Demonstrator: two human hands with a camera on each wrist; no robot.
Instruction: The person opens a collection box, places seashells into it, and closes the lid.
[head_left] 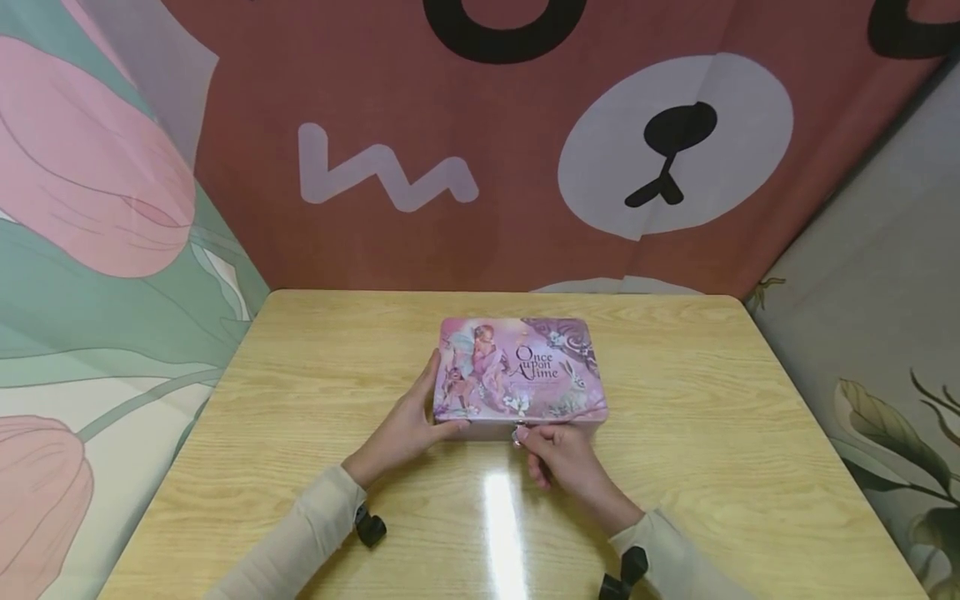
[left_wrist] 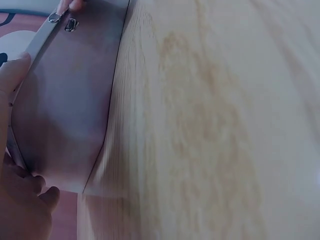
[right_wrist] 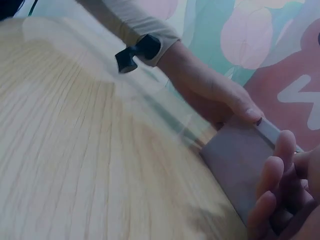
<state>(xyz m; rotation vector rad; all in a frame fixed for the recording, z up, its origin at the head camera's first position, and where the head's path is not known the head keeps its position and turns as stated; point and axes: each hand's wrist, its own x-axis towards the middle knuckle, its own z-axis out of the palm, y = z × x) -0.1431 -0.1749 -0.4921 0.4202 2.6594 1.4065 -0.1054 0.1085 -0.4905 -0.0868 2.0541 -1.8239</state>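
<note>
A pink tin box (head_left: 517, 371) printed "Once upon a Time" lies flat on the table. My left hand (head_left: 411, 421) grips its left front corner, thumb on the front lid edge and fingers along the left side. At the middle of the front, my right hand (head_left: 566, 458) pinches the metal clasp (head_left: 518, 433) between thumb and index finger. In the left wrist view the clasp's ring (left_wrist: 54, 18) hangs at the lid edge, apart from the small metal catch (left_wrist: 71, 25) on the box wall. The right wrist view has the clasp mostly hidden behind curled fingers (right_wrist: 272, 172).
The light wooden table (head_left: 300, 358) reaches back to a red cloth backdrop (head_left: 360, 250) with a cartoon face. Flower-patterned cloth (head_left: 97, 167) hangs at the left, and leaf-patterned cloth (head_left: 885, 250) at the right. Black wrist mounts (head_left: 370, 527) sit at both sleeves.
</note>
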